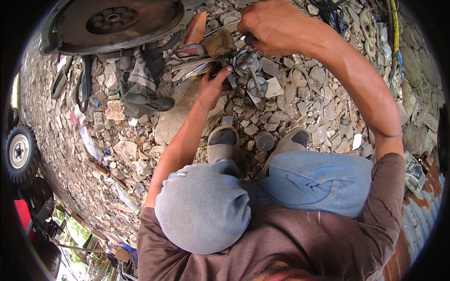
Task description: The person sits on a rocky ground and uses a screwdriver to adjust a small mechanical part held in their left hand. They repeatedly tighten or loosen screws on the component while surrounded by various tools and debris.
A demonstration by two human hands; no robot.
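My left hand (216,85) reaches in from below, its thumb and fingers closed around a dark metal piece (228,72). Beside it lies a silver metal part with two round housings (251,65), resting on the stones. Above that part my right hand (267,28) is curled into a fist. A thin metal rod (221,28) runs into the fist from the left; its far end and what kind of tool it is cannot be made out. Just left of the silver part is a rough brown block (219,43). Several wrenches (193,72) lie left of my left hand.
A large round flywheel in a metal housing (112,21) stands at the upper left. Below it lies a dark cloth bundle (140,89). Loose stones and rubble (126,152) surround my feet. A small wheel (21,152) is far left; rusty corrugated sheet (417,225) lies lower right.
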